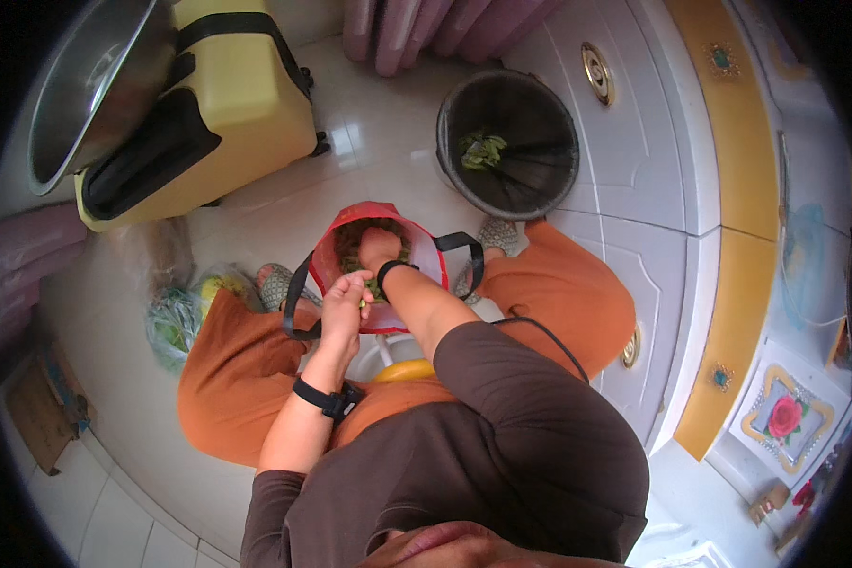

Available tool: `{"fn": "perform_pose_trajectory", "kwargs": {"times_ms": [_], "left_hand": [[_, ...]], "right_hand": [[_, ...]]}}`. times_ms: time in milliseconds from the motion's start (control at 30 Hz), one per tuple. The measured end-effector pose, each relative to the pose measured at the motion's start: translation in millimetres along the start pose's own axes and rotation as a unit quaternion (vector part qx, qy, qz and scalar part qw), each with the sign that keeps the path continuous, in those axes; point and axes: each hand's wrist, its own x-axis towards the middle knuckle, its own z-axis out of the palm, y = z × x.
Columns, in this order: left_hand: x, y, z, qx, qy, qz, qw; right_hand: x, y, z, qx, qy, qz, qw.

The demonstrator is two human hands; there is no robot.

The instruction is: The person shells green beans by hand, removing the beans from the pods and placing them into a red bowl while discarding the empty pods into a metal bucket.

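Note:
A red bag (378, 210) with a pale lining and black handles stands upright between my knees, its mouth facing up. Green plant pieces (355, 264) lie inside it; whether they are pods or leaves is hard to make out. My right hand (380, 246) reaches down into the bag, its fingertips hidden among the greens. Over the bag's near rim, my left hand (346, 298) pinches a small green piece (362, 304) between thumb and fingers. A bin (539, 184) with a black liner stands beyond my right foot, with green scraps (481, 150) in it.
At the far left, a yellow case (255, 92) carries a large metal basin (92, 92). Plastic bags of produce (177, 323) sit beside my left foot. White cabinets (628, 142) line the right side. Pink folded material (440, 28) hangs at the back.

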Motion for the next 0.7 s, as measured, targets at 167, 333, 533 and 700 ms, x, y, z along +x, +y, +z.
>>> {"fn": "perform_pose_trajectory", "kwargs": {"times_ms": [167, 333, 533, 700], "left_hand": [[9.5, 0.6, -10.7, -0.014, 0.007, 0.02, 1.0], [10.2, 8.9, -12.8, -0.005, 0.041, 0.052, 0.998], [-1.2, 15.9, -17.8, 0.01, -0.034, 0.051, 0.998], [-32.0, 20.9, -1.8, -0.057, -0.212, -0.053, 0.974]], "right_hand": [[-15.3, 2.0, -29.6, 0.032, -0.035, -0.017, 0.999], [-45.6, 27.4, -67.4, 0.379, -0.153, -0.201, 0.89], [-125.7, 54.7, -127.2, 0.594, -0.266, -0.236, 0.722], [-147.7, 63.2, -122.2, 0.621, -0.252, -0.28, 0.687]]}}
